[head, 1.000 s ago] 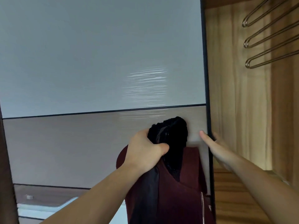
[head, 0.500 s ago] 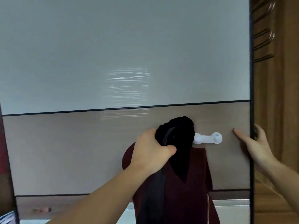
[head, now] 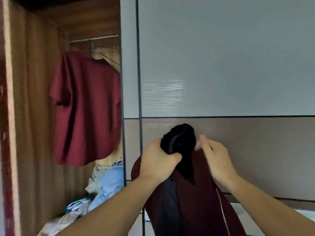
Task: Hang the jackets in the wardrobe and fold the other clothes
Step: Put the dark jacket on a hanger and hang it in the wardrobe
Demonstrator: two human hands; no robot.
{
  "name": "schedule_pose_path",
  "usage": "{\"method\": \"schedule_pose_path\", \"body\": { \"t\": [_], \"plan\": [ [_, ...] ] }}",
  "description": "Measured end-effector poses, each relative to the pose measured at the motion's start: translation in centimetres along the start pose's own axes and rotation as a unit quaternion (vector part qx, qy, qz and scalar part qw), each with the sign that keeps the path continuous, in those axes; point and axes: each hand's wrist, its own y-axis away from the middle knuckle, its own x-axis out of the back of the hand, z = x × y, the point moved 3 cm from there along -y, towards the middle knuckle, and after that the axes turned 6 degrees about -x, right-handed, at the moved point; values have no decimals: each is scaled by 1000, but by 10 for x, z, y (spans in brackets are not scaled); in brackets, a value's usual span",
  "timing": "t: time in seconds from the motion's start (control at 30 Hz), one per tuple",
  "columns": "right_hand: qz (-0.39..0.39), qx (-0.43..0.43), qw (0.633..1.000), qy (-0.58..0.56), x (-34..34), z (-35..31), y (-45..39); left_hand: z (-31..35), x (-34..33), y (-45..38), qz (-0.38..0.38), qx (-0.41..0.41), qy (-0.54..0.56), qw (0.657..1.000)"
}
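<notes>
My left hand (head: 157, 161) grips the bunched black collar of a dark maroon jacket (head: 201, 201) with a black lining, and the jacket hangs down in front of me. My right hand (head: 214, 157) touches the jacket's right shoulder edge with its fingers bent over the fabric. The sliding wardrobe door (head: 221, 65) stands right behind the jacket. To the left the wardrobe is uncovered, and a red shirt (head: 87, 106) hangs there from the metal rail (head: 95, 38).
A heap of light blue and white clothes (head: 105, 184) lies on the wardrobe floor under the red shirt. The wardrobe's wooden side wall (head: 34, 116) is at far left. A white zip (head: 223, 213) runs down the jacket's front.
The sliding door has moved to the right, uncovering the left compartment with the red shirt. My right hand left the door's edge and came onto the jacket. My left hand kept its grip.
</notes>
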Motion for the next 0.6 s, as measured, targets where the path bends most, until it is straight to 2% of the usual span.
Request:
{"method": "schedule_pose_path", "body": {
  "t": [0.07,0.13,0.2,0.23,0.4,0.5,0.6],
  "plan": [
    [-58,-71,996,-22,-30,-32,8,-8,38,3,23,0,-21,1000],
    [-165,-144,975,-23,-57,-60,8,-16,68,0,32,-3,-42,999],
    [-253,-177,951,-4,-83,-82,4,-25,89,-6,24,-8,-56,998],
    [-265,-172,949,-3,-96,-92,1,-30,97,-11,16,-12,-61,998],
    [-181,-87,979,13,-167,-122,-39,-57,136,-46,-31,-54,-92,994],
    [-137,-62,988,-33,-210,-130,-71,-70,173,-74,-41,-76,-147,985],
    [-114,-31,989,-86,-255,-142,-104,-90,224,-112,-27,-40,-225,973]
  ]
}}
